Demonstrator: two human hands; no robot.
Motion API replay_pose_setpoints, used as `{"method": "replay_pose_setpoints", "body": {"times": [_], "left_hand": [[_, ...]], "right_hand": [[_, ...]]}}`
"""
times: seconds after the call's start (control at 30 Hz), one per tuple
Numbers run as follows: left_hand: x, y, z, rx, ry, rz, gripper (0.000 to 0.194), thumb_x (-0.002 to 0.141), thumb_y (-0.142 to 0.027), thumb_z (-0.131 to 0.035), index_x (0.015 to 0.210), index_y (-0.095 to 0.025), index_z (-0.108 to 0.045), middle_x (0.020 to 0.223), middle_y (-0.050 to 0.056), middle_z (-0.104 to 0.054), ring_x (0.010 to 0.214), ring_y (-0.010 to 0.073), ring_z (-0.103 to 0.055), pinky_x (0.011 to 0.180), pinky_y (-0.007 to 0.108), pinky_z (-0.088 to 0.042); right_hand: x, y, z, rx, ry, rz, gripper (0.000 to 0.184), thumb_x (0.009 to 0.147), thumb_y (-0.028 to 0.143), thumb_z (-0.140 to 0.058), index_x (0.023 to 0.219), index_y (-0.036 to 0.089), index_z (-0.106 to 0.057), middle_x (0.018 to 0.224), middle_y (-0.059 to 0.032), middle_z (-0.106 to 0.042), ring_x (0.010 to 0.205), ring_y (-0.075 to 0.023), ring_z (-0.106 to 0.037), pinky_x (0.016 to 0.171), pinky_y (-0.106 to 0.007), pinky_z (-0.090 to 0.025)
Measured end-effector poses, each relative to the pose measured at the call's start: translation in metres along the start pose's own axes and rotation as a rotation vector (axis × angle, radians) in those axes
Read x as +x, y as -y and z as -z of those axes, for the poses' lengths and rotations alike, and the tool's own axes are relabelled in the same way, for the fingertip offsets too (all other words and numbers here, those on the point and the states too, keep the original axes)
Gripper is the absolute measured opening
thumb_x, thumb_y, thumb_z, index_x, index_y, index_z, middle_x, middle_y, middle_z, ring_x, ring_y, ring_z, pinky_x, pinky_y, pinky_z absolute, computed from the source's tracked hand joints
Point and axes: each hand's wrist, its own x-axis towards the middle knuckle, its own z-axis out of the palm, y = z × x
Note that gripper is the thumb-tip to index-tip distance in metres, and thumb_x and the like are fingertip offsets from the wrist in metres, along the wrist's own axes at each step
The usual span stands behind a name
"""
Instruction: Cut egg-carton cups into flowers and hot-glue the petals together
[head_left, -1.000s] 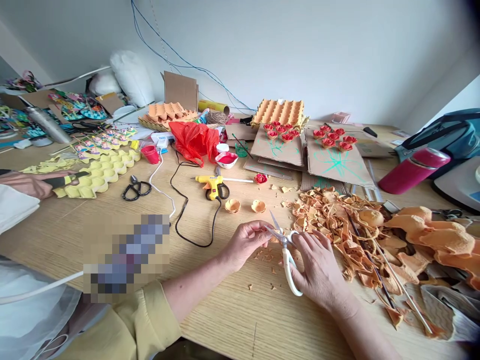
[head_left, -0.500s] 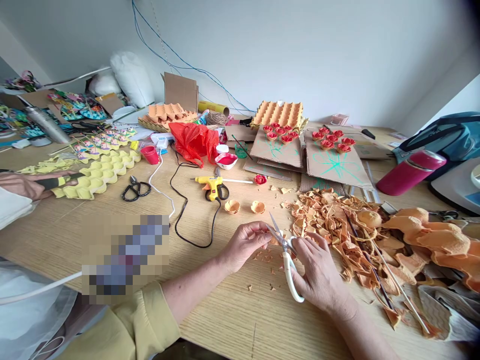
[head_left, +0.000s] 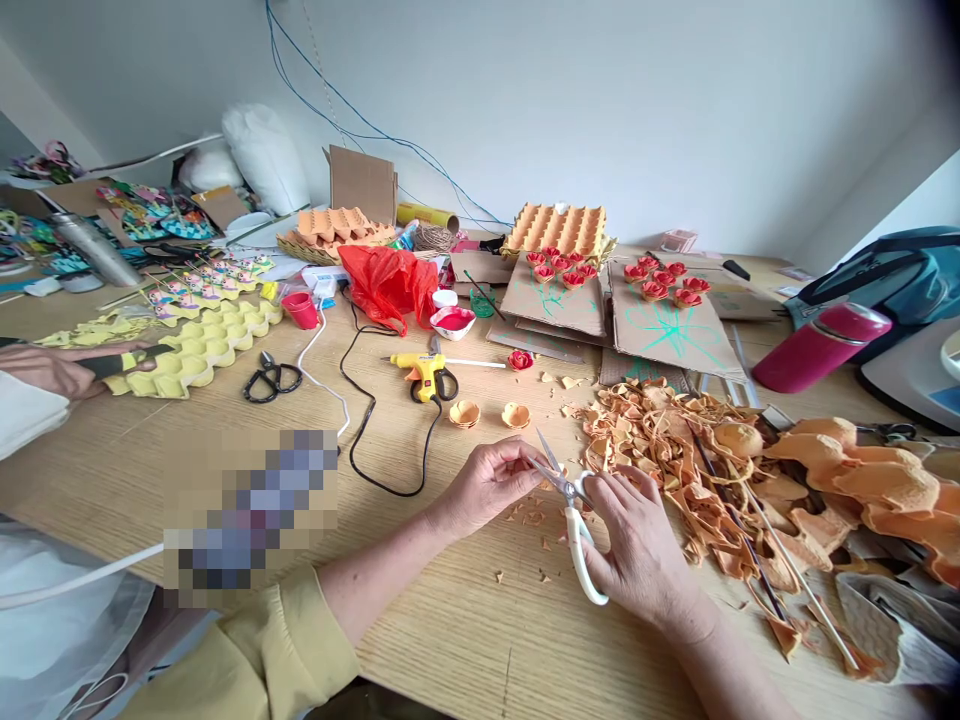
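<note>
since the first frame, scissors (head_left: pixel 579 560) drawn back slightly. right hand (head_left: pixel 637 540) grips them, blades parted; left hand (head_left: pixel 491 485) pinches mostly hidden orange piece (head_left: pixel 552 470) at blades. advise short snips, pinch kept clear.

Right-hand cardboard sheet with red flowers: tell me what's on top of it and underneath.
On top of the cardboard sheet are red flowers and green strokes. Another cardboard piece shows under its near left corner; whatever else may lie underneath is covered.
</note>
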Motion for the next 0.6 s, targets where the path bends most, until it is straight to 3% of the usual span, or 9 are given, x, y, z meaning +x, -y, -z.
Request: {"method": "replay_pose_setpoints", "body": {"times": [0.3,0.6], "left_hand": [[0.0001,-0.0009,0.0030,-0.009,0.051,0.015,0.017,0.087,-0.030,-0.073,0.088,-0.013,-0.071,0.086,0.003,-0.065,0.088,0.0153,-0.064,0.087,0.028,-0.049],[0.0018,-0.0047,0.0074,0.248,0.051,-0.115,0.007,0.087,-0.018,-0.066,0.083,-0.014,-0.070,0.083,0.004,-0.063,0.079,0.0145,-0.059,0.072,0.026,-0.046]], "right_hand": [[-0.0016,0.0010,0.0016,0.050,-0.005,0.036,0.013,0.085,0.023,-0.056,0.085,0.023,-0.043,0.078,0.0015,-0.052,0.073,-0.0187,-0.051,0.094,-0.046,-0.033],[-0.0001,0.0029,0.0026,0.019,-0.003,0.022,0.013,0.086,0.027,-0.057,0.089,0.022,-0.045,0.082,-0.0004,-0.054,0.077,-0.0208,-0.054,0.096,-0.048,-0.033]]}}
